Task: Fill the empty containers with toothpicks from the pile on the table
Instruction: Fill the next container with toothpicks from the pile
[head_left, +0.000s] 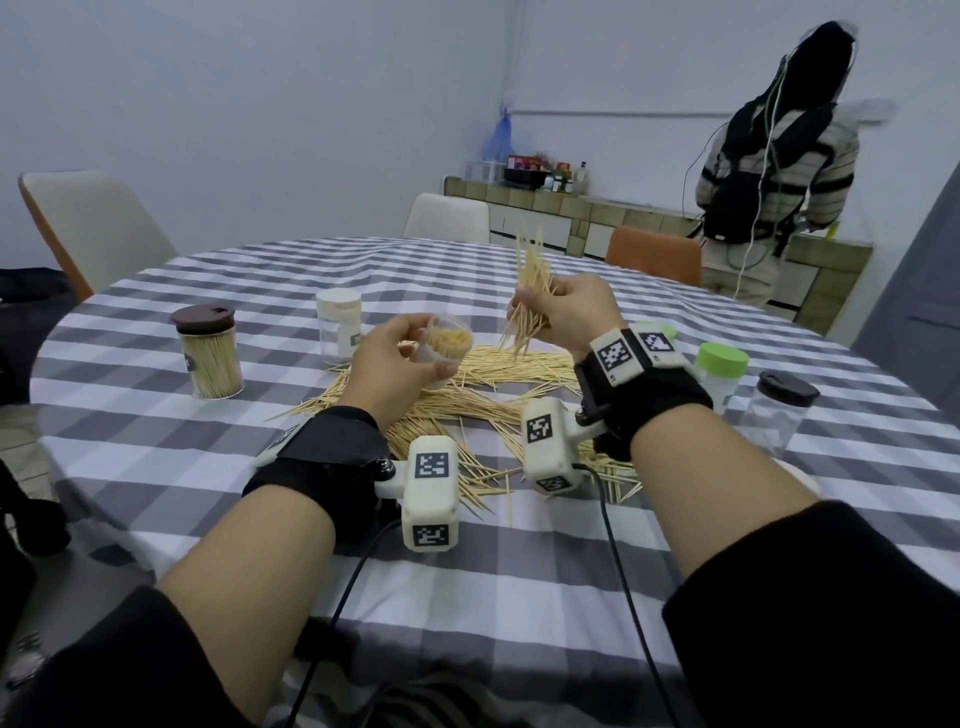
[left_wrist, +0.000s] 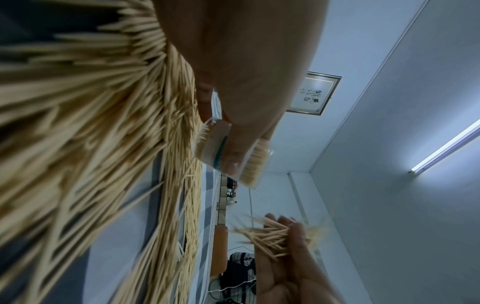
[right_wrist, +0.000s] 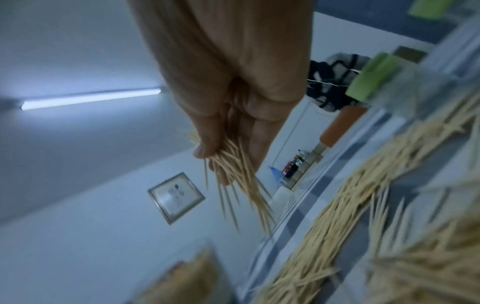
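My left hand (head_left: 400, 353) grips a clear open container (head_left: 448, 343) tilted toward the right, toothpicks showing inside it. The same container (left_wrist: 228, 156) appears under my left fingers in the left wrist view. My right hand (head_left: 563, 312) holds a loose bundle of toothpicks (head_left: 530, 291) above the table, just right of the container's mouth; the bundle (right_wrist: 239, 176) fans out past my fingertips. The toothpick pile (head_left: 467, 400) lies on the checked cloth below both hands.
On the checked table (head_left: 182, 467), a full brown-lidded jar (head_left: 209, 353) and a white-lidded jar (head_left: 338, 327) stand at left. A green-lidded jar (head_left: 719, 374) and a black-lidded empty jar (head_left: 776, 415) stand at right. Chairs ring the table; a person (head_left: 769, 171) stands at the far counter.
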